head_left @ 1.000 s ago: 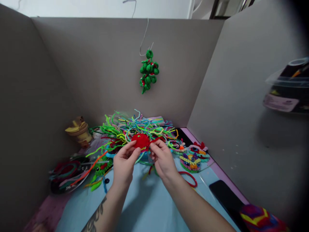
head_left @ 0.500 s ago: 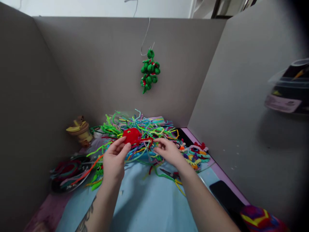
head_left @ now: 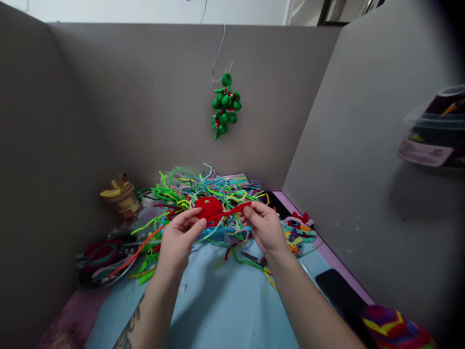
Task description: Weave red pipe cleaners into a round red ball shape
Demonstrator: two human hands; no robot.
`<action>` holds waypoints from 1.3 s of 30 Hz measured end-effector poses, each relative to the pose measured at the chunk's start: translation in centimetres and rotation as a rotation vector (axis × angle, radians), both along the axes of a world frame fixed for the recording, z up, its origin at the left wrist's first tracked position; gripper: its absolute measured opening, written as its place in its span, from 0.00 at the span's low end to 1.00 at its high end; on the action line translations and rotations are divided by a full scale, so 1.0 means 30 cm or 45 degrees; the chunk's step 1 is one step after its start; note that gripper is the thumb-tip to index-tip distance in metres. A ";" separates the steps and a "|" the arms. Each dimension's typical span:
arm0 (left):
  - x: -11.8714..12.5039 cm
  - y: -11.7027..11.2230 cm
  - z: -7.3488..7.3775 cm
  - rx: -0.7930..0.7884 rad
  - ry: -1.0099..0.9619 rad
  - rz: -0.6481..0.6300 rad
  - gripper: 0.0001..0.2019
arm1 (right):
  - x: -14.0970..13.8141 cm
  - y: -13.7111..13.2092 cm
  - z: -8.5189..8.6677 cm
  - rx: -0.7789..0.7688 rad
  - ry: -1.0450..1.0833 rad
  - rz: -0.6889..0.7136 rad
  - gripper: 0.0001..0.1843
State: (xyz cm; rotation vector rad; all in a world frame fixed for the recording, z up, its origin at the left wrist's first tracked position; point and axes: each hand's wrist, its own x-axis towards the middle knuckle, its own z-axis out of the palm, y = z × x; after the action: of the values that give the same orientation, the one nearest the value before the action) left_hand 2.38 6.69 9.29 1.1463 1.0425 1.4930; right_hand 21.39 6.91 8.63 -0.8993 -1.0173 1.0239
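A red, fuzzy, rounded piece (head_left: pixel 209 209), seemingly made of pipe cleaner, is held up over the pile, with a small green spot near its top. My left hand (head_left: pixel 179 237) pinches it at its left edge between thumb and fingers. From its right side runs a red pipe cleaner (head_left: pixel 237 209), and my right hand (head_left: pixel 264 225) grips that strand close to its far end. Behind and below both hands lies a tangled heap of coloured pipe cleaners (head_left: pixel 218 186). Scissors (head_left: pixel 255 259) rest on the blue table cover (head_left: pixel 218 300), left of my right wrist.
Grey panels (head_left: pixel 163 97) enclose the table on three sides. A green braided ornament (head_left: pixel 225 106) hangs from a wire at the back. On the left are a dark round tray (head_left: pixel 87 278) and a tan pot (head_left: pixel 123 196); at right lies a black phone-like slab (head_left: pixel 339 291).
Both hands have shifted right with the red piece. The red strand now stretches out straighter, its tip raised, and my right hand has turned more upright around it.
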 end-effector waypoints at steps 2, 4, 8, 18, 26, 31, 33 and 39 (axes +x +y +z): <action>0.003 -0.002 -0.005 -0.024 0.006 -0.022 0.17 | -0.013 -0.013 0.016 -0.036 0.128 0.015 0.13; 0.006 -0.004 -0.010 -0.040 0.002 -0.049 0.18 | -0.027 -0.019 0.021 -0.073 0.183 0.035 0.14; 0.010 -0.008 -0.010 -0.057 -0.029 -0.103 0.17 | -0.051 -0.018 0.002 -0.090 0.159 0.100 0.13; 0.014 -0.009 -0.004 -0.065 -0.073 -0.124 0.18 | -0.042 -0.007 -0.032 0.066 0.029 -0.174 0.11; 0.029 -0.013 -0.009 -0.078 -0.124 -0.123 0.19 | -0.098 -0.039 -0.018 -0.067 -0.001 0.001 0.10; 0.036 -0.009 -0.027 -0.053 -0.123 -0.113 0.18 | -0.113 -0.037 -0.023 -0.100 -0.007 -0.005 0.10; 0.039 -0.010 -0.032 -0.041 -0.121 -0.116 0.18 | -0.114 -0.034 -0.025 -0.105 0.001 0.005 0.10; 0.042 -0.012 -0.030 -0.042 -0.121 -0.076 0.18 | -0.097 -0.031 -0.013 -0.119 0.026 0.015 0.12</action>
State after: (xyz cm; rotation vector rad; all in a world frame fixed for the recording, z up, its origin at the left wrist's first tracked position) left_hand 3.63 6.34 8.40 1.0639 0.9570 1.4641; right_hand 18.49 5.97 8.25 -0.9577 -0.9650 1.0957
